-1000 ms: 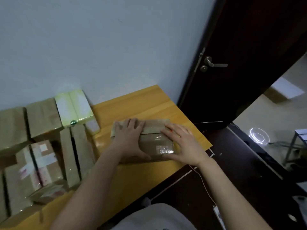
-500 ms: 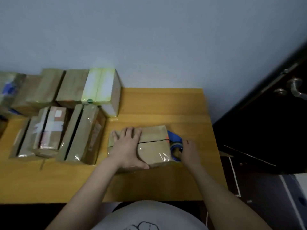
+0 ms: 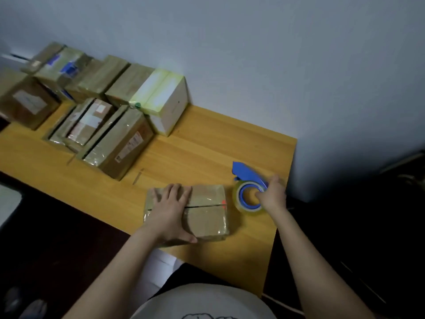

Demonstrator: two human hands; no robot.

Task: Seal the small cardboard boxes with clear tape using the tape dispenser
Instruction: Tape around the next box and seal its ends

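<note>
1. left hand [image 3: 169, 212]: laid palm down on the small cardboard box [image 3: 207, 217]. The fingers [image 3: 174, 189] are held straight and slightly spread toward the far edge, and the thumb is stretched along the near side.
2. left forearm [image 3: 110, 272]: bare, entering from the lower left and angled up and to the right toward the wrist.
3. right hand [image 3: 273, 196]: curled round the tape dispenser [image 3: 247, 189] at the roll's right rim, back of the hand uppermost.
4. right forearm [image 3: 317, 261]: bare, entering from the lower right and angled up and to the left.
5. spacing: the hands are held apart, the right one just past the box's right end.
</note>
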